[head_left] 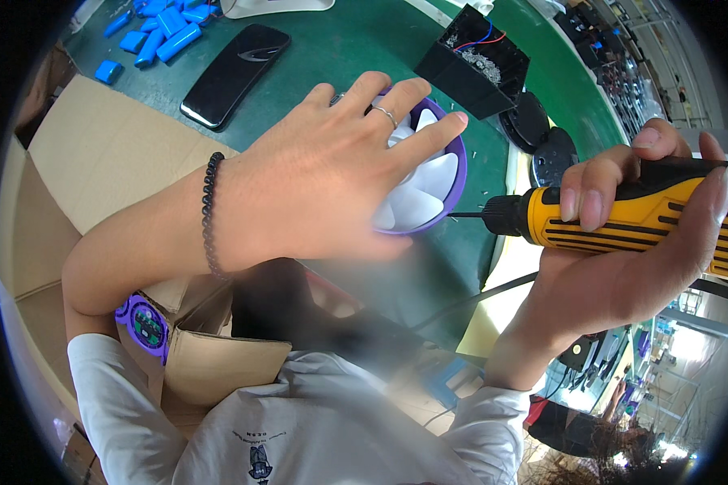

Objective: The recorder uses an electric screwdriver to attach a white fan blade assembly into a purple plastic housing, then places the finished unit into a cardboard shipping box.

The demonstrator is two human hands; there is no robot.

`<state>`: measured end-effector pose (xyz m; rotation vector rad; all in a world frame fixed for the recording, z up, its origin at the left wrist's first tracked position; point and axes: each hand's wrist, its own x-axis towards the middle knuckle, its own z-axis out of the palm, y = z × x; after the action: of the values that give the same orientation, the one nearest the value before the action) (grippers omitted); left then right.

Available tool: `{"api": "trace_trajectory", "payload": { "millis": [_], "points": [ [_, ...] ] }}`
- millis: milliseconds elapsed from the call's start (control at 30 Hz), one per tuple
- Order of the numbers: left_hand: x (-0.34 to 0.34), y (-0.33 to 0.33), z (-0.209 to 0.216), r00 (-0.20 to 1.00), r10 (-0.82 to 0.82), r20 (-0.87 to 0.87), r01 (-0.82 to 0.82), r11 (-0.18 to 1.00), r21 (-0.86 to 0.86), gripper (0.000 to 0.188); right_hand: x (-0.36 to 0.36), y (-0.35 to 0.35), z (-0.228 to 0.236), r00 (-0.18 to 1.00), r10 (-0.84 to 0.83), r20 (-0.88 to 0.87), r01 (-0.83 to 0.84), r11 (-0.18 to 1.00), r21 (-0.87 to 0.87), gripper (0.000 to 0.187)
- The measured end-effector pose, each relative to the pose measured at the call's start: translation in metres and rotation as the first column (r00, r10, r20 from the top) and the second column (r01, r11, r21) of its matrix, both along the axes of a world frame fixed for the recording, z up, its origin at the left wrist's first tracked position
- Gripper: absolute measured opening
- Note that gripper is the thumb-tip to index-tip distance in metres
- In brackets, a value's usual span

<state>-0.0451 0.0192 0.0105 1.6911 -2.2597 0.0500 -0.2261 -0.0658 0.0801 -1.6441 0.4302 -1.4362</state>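
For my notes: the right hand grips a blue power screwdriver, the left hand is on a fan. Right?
Not blue: the head view shows a yellow and black power screwdriver. The right hand grips it; the left hand is on the fan.

Left grip (323, 182) clasps a purple-rimmed fan (426, 194); right grip (627, 279) holds a yellow screwdriver (615, 233).

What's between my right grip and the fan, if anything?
Only the driver in your right grip: its bit points at the purple rim of the fan. Nothing else visible stands between. Your left grip covers part of the fan, away from the bit.
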Motion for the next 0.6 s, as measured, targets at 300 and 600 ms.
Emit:
{"api": "trace_trajectory", "payload": {
  "millis": [300, 600],
  "points": [
    [0.0005, -0.0009, 0.0007, 1.000, -0.007, -0.025, 0.007, 1.000, 0.010, 0.098, -0.0013, 0.0005, 0.0015, 0.990, 0.114, 0.080, -0.120, 0.990, 0.079, 0.039],
    [0.0014, -0.0001, 0.0009, 1.000, -0.007, -0.021, 0.007, 1.000, 0.021, 0.097, -0.0052, -0.0025, 0.0028, 0.995, 0.102, 0.003, -0.102, 0.993, 0.055, 0.041]
  ]
}}
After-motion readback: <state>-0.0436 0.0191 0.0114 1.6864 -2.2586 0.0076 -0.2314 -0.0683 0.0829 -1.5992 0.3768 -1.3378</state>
